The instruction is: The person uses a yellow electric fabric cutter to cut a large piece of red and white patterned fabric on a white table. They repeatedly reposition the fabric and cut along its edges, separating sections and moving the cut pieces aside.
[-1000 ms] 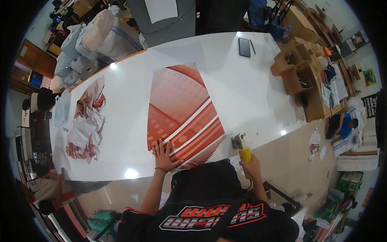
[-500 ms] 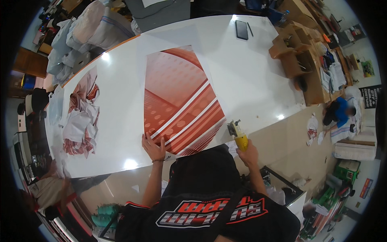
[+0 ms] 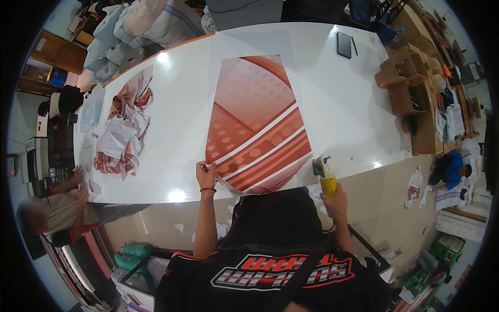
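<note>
White table (image 3: 358,109), red-patterned sheet (image 3: 260,130), lettered black shirt (image 3: 275,239)

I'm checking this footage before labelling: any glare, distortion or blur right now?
Head view: glare spots dot the white table, one by its near edge, left of the left hand; head view: table edges bow, picture corners go black; head view: the red patterned sheet looks fairly sharp, a co-worker's head blurred.

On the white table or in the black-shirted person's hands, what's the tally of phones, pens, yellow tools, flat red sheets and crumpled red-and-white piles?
Phone: 1
Pen: 1
Yellow tool, in right hand: 1
Flat red sheet: 1
Crumpled red-and-white pile: 1
Total: 5
</note>
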Available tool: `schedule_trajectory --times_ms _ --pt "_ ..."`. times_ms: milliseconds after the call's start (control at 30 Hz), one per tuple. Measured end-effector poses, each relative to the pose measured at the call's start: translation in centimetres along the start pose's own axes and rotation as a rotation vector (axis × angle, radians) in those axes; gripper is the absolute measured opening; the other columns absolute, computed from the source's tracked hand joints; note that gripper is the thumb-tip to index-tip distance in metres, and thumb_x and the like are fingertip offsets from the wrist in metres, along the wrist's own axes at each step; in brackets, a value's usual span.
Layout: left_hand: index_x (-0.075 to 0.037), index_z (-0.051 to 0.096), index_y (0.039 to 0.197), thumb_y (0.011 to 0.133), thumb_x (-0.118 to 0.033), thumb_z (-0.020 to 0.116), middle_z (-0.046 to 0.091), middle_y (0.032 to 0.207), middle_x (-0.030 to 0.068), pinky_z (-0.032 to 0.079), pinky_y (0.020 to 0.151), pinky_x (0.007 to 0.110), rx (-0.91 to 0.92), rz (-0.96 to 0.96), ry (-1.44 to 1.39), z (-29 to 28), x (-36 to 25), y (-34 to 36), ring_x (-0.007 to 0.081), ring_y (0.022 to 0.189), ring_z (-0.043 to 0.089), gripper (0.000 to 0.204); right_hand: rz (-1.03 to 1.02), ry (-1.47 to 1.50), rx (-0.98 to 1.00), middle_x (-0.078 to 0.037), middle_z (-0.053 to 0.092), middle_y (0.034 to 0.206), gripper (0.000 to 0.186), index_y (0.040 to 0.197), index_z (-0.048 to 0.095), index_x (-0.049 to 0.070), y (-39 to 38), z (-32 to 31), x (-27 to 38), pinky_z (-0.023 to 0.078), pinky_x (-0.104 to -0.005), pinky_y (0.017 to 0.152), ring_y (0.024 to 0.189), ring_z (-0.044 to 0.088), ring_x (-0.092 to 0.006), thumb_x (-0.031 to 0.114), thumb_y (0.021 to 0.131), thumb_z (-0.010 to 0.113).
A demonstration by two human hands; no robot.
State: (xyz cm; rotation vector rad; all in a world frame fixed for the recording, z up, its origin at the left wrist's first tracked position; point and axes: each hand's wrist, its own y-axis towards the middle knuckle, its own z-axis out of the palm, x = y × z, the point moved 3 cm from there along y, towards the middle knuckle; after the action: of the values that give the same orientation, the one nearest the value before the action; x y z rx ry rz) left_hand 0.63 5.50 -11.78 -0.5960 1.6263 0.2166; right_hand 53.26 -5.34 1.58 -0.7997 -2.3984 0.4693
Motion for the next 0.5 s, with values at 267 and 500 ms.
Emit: schedule_trajectory --times_ms 267,500 --pt "-0.003 0.057 0.127 0.091 -0.010 0.074 0.069 0.106 0.0148 0.057 0.057 0.031 -0.274 -0.253 0.241 -2.6 -1.7 -0.8 0.0180 0.072 0.069 0.041 0.015 -0.014 -0.010 -0.026 0.074 0.103 0.062 0.123 0.058 0.008 0.2 0.7 -1.4 0.056 -0.0560 0.085 0.099 0.071 -0.0480 0.039 0.076 0.085" --pt "-0.003 0.068 0.114 0.090 -0.010 0.075 0.068 0.100 0.0119 0.054 0.082 0.040 -0.135 0.276 0.628 0.5 -5.3 -2.1 0.0262 0.090 0.065 0.027 0.010 0.009 -0.016 -0.025 0.073 0.102 0.061 0.122 0.058 0.008 -0.3 -0.1 -0.8 0.056 -0.0563 0.084 0.098 0.071 -0.0478 0.039 0.076 0.084"
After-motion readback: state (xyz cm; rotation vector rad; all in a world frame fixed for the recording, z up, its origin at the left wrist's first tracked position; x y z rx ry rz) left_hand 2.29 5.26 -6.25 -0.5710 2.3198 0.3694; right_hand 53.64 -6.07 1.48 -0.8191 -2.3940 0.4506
